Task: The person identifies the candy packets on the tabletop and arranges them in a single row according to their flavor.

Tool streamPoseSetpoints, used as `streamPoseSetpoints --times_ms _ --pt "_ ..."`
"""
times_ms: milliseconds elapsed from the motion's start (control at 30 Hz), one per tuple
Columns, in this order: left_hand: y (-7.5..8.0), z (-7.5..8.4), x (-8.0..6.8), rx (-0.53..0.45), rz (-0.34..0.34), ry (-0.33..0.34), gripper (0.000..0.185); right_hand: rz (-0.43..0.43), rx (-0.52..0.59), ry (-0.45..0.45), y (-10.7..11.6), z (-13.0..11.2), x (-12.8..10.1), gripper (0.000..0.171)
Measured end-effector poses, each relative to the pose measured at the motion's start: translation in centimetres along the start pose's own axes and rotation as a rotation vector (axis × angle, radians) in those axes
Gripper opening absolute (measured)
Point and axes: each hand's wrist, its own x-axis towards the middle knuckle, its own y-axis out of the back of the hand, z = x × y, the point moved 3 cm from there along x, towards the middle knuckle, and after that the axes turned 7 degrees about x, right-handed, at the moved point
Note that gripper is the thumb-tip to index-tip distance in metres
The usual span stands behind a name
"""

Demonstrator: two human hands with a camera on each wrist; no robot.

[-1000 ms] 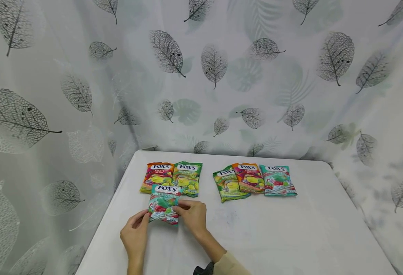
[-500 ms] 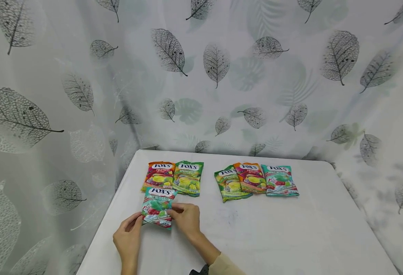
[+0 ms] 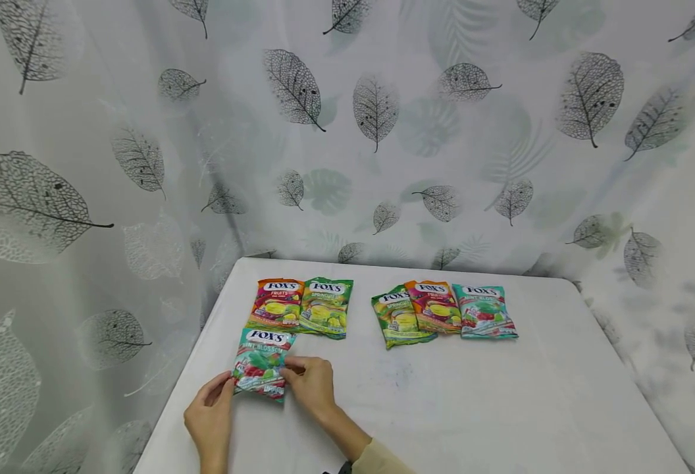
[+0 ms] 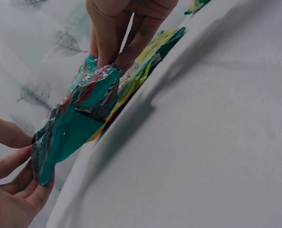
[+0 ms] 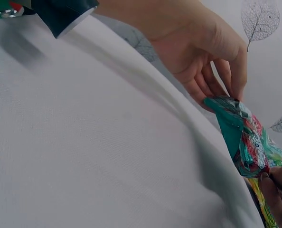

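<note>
A teal candy bag marked Fox's Mint Blossom is held between both hands at the left of the white table. My left hand pinches its lower left edge between thumb and fingers. At the opposite edge, my right hand pinches the wrapper. In the left wrist view the bag is lifted and slanted, with a shadow on the cloth below. Just behind it lie a red-orange Fruits candy bag and a green candy bag, side by side, their edges touching.
Farther right on the white table lie a green candy bag, an orange-red candy bag overlapping it, and another teal candy bag. A leaf-patterned curtain hangs behind and at the sides.
Both hands have moved left and slightly toward the front with the teal bag, uncovering more of the two bags behind it. The other bags keep their places.
</note>
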Motion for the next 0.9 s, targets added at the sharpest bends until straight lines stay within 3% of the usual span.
streamPoseSetpoints --times_ms 400,900 --pt "0.8 -1.1 0.3 0.064 -0.007 0.075 0.021 -0.061 0.002 -0.017 -1.2 0.3 -0.8 0.019" --pt "1.4 -2.2 0.5 0.067 -0.005 0.089 0.02 -0.067 0.008 -0.031 -2.4 0.7 -1.2 0.018"
